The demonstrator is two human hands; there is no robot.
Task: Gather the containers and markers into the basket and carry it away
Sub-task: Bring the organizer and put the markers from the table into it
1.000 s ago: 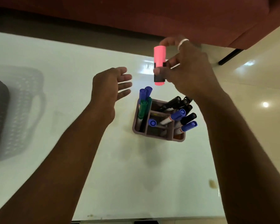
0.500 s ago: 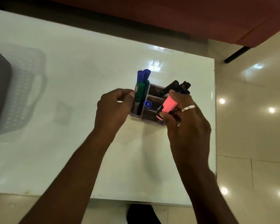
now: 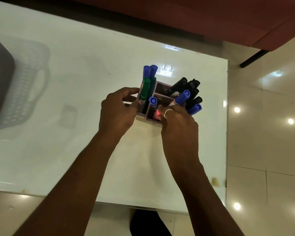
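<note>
1. We see the marker holder [image 3: 157, 101] standing upright on the white counter [image 3: 75, 82]. Our left hand [image 3: 117, 110] curls against its left wall, thumb and fingers pressed to the side. Our right hand [image 3: 177, 123] pinches the pink highlighter [image 3: 156, 114], pushing it down into the holder's near compartment.

2. The highlighter's long axis runs close to vertical. Its lower end is inside the compartment, and only a short pink stretch shows above the rim, tilted slightly towards us.

3. The other markers fan outward from the holder: the green markers [image 3: 146, 89] and the two tall blue ones behind them lean away from us, and the black markers [image 3: 186, 87] splay to the right, caps up.

4. Risk, as we judge it: our right knuckles sit just beside the leaning blue marker [image 3: 181, 98]. A nudge there could lever it, and the black cluster, out over the holder's right side, near the counter edge.

5. Pressing the highlighter down off-centre could tip the holder if the left hand slackens.

6. The basket [image 3: 0, 79] lies well apart, far left of the holder, so the loosely leaning markers may spill during that carry.
</note>
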